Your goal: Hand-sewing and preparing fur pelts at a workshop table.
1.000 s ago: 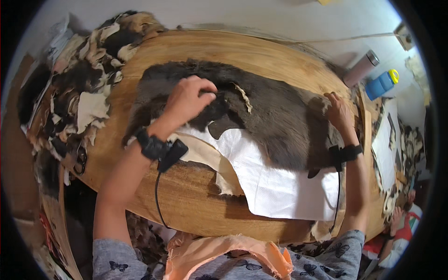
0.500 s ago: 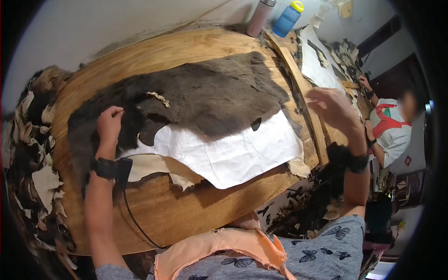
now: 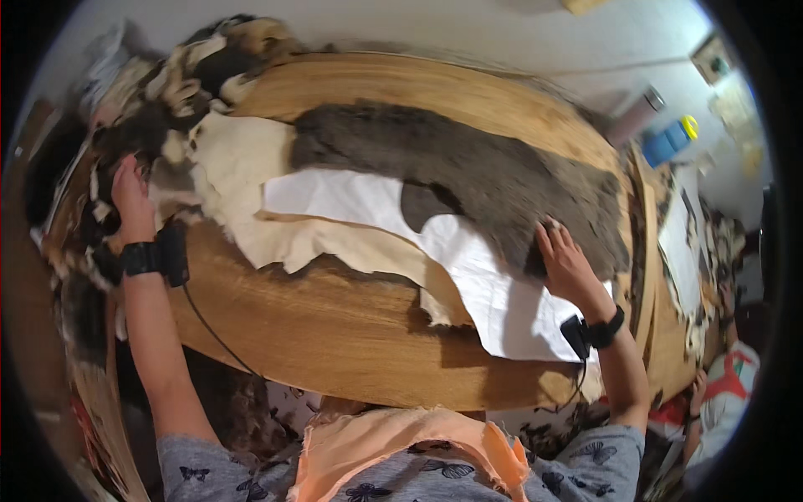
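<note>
A dark brown fur hide lies across the table, partly over a white pattern sheet with curved edges. Under the sheet spreads pale cream leather, its ragged edge toward me. My right hand rests on the fur's near right part, fingers stretched out over the pile. At the table's left end, my left hand is over the heap of fur and leather scraps, apart from the hide. Its fingers look extended and somewhat blurred, with no held thing visible. Both wrists carry black bands with small devices.
A wooden strip runs along the table's right end. Beyond it stand a pinkish flask and a blue bottle with a yellow lid. Another white sheet lies farther right, where a person in a red-and-white top is at work.
The view has swung left. My left hand has gone from the fur to the scrap heap; my right hand has come down onto the fur. More cream leather shows at the left.
</note>
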